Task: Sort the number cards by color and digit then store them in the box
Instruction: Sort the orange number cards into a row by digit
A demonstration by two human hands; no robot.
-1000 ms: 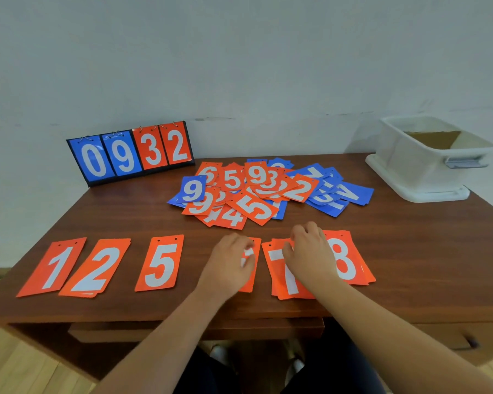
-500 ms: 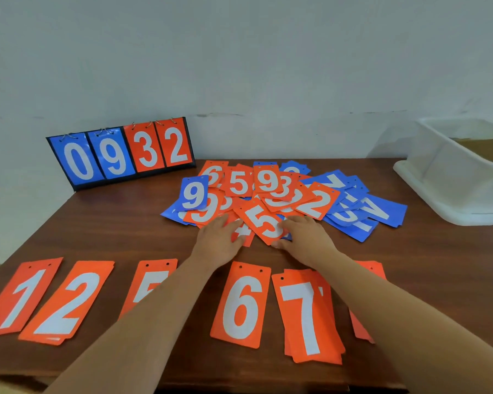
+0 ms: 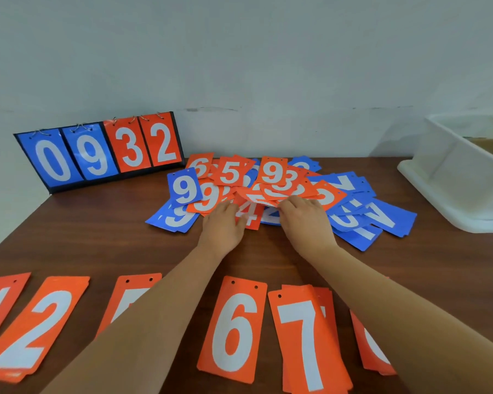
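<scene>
Here our left hand rests loosely spread on the orange 4 card in the mixed card pile; our right hand curls at an orange edge there, grip unclear. The white box stands well right.

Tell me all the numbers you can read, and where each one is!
"0932": scoreboard
"2": front 2 card
"6": front 6 card
"7": front 7 card
"9": blue pile card
"5": orange 5 in pile
"9": orange 9 in pile
"3": orange 3 in pile
"4": orange 4 at pile's edge
Rest: partly covered or cut off, unsure.
</scene>
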